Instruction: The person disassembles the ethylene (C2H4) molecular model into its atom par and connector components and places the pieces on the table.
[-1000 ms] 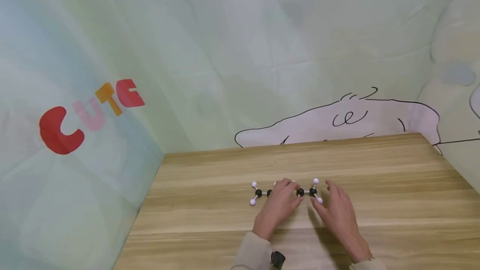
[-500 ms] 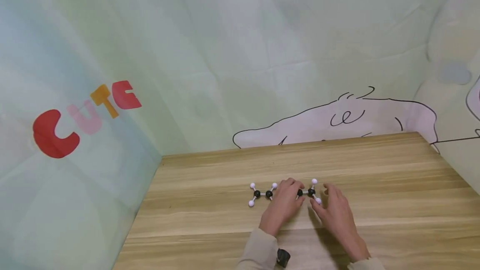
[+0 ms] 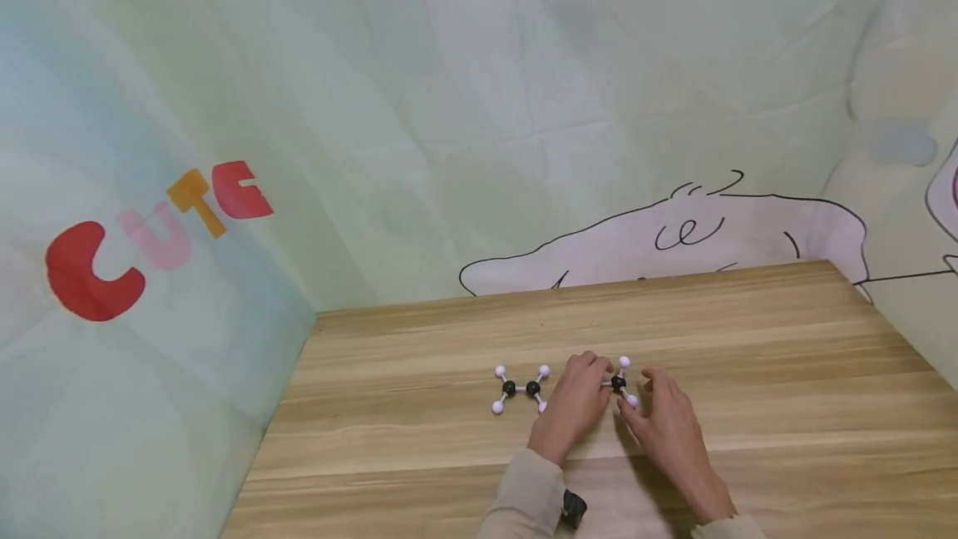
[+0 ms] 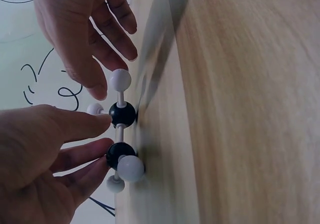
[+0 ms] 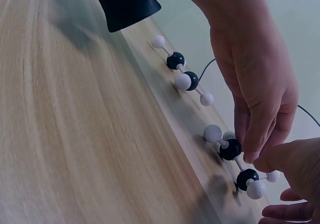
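Note:
Two ball-and-stick molecule models, with black and white balls, lie on the table. My left hand (image 3: 573,404) covers much of the right-hand model (image 3: 618,383). Seen from the left wrist, its thumb and fingers pinch the model's black balls (image 4: 122,115). Right of that model, my right hand (image 3: 674,431) is spread, thumb and fingers apart on either side of the end white balls. Whether it touches them I cannot tell. To the left lies the second model (image 3: 521,388), partly behind my left hand; in the right wrist view this model (image 5: 176,61) shows whole, apart from the first.
The wooden table (image 3: 404,439) runs back to a printed cloth (image 3: 479,106) with cartoon lines and coloured letters. A black band (image 3: 574,509) sits at my left wrist, below a beige sleeve (image 3: 527,489).
My left hand has shifted right, off the left model and further over the right one. My right hand and both models stay about where they were; the head view has turned slightly.

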Demonstrator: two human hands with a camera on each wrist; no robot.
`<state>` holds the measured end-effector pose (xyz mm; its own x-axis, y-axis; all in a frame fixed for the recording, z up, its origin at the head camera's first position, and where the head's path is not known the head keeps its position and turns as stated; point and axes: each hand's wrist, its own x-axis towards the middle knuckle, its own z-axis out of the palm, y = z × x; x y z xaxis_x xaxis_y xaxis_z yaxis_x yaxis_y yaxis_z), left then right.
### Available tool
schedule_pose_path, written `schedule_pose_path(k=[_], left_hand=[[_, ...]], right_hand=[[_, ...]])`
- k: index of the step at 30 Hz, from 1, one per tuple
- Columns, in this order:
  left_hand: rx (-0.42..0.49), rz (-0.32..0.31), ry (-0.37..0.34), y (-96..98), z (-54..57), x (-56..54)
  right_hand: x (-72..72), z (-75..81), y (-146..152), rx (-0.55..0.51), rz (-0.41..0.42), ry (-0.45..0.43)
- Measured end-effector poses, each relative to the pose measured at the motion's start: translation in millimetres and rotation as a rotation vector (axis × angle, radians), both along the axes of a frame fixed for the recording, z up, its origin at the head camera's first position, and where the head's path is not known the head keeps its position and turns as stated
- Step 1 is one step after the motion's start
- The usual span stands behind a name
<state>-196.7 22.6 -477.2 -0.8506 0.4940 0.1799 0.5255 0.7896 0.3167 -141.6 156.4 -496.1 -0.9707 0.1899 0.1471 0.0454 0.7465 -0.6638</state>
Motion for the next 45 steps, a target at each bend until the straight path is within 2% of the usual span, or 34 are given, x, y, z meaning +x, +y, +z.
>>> schedule_pose_path(k=[9, 18, 30, 35, 39, 45], left_hand=[[-0.056, -0.006, 0.013, 3.5, -1.7, -3.1], [-0.093, 0.053, 0.037, 7.2, -8.0, -4.9], [-0.179, 0.069, 0.081, 12.9, -10.2, -8.2], [-0.197, 0.091, 0.069, 13.9, -9.5, -6.0], [-0.154, 0.112, 0.041, 12.8, -7.4, -5.6], [-0.017, 0.141, -0.042, 8.2, -2.7, -8.0]], right_hand=[[-0.4, 1.2, -0.6, 0.003, -0.002, -0.01], [0.5, 1.8, 0.5, -0.005, -0.001, -0.03], [1.4, 1.4, 3.1, -0.016, 0.0, -0.002], [2.3, 2.3, 4.9, -0.023, -0.001, 0.0], [2.7, 3.9, 6.5, -0.04, -0.005, -0.007], [1.5, 4.9, 7.6, -0.08, -0.002, -0.001]])
